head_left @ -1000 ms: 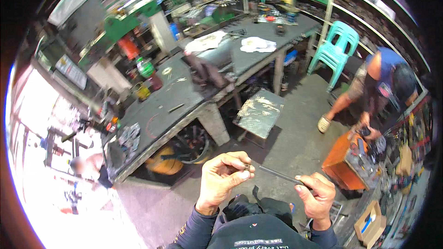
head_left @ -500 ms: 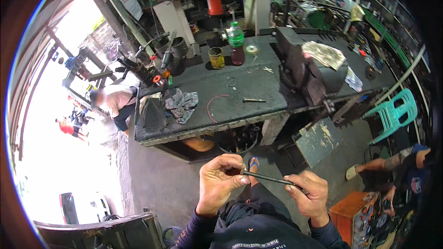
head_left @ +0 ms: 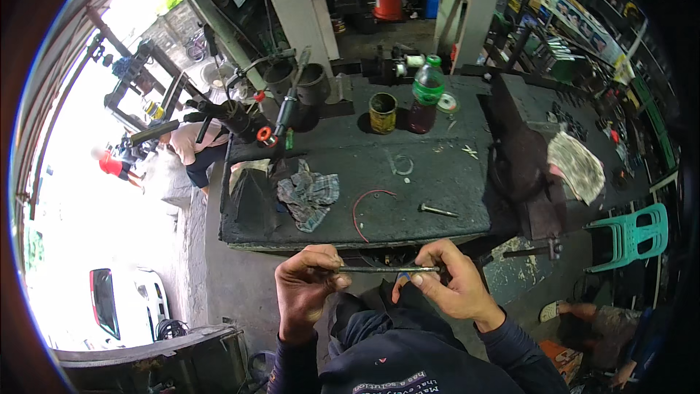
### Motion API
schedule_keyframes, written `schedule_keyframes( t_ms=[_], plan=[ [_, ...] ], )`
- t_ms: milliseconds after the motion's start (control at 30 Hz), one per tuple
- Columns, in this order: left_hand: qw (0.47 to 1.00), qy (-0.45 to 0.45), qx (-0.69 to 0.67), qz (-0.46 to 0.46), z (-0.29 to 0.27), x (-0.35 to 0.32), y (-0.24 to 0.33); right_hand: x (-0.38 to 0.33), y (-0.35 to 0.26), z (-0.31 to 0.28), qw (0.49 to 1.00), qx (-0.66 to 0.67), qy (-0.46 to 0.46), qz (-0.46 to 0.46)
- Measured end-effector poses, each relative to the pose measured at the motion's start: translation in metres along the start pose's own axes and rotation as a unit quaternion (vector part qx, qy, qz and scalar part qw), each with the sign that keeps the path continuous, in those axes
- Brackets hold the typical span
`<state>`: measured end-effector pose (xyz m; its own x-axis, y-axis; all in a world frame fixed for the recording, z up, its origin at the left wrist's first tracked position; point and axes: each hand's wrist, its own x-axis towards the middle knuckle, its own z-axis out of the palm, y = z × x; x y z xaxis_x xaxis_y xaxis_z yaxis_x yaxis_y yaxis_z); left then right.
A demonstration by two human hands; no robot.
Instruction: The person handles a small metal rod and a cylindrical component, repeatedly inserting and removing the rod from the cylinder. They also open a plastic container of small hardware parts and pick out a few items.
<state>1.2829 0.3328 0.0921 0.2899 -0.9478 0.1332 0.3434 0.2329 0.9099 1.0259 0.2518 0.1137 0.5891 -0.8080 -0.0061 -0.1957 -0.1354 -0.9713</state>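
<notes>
I hold a thin dark metal rod (head_left: 375,269) level in front of my chest, just below the front edge of a dark workbench (head_left: 408,204). My left hand (head_left: 305,288) is closed around the rod's left end. My right hand (head_left: 448,283) pinches its right end between thumb and fingers. On the bench just beyond lie a red wire loop (head_left: 364,208) and a loose bolt (head_left: 437,210).
The bench also carries a checked rag (head_left: 310,193), a yellow tin (head_left: 382,112), a bottle with a green cap (head_left: 424,102), a big bench vise (head_left: 521,168) and a pale cloth (head_left: 576,164). Green plastic chairs (head_left: 631,233) stand right. A person crouches outside at the left (head_left: 193,146).
My view has swung left and closer to the bench. The rod has gone from slanted down to the right to level, and both hands have kept their hold on its ends.
</notes>
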Motion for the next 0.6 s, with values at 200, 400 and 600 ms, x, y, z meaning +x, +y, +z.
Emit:
schedule_keyframes(
  t_ms=[200,400,600],
  plan=[
    [0.999,0.022,0.020,-0.039,-0.045,0.037,0.013,0.049,0.009,0.038,0.998,-0.004,0.017,-0.067],
    [0.997,-0.009,0.062,-0.045,-0.100,0.072,0.017,0.079,-0.018,0.085,0.995,0.052,0.085,-0.011],
    [0.996,-0.026,0.034,-0.083,-0.121,0.088,0.013,0.086,-0.004,0.116,0.978,0.166,0.127,0.018]
  ],
)
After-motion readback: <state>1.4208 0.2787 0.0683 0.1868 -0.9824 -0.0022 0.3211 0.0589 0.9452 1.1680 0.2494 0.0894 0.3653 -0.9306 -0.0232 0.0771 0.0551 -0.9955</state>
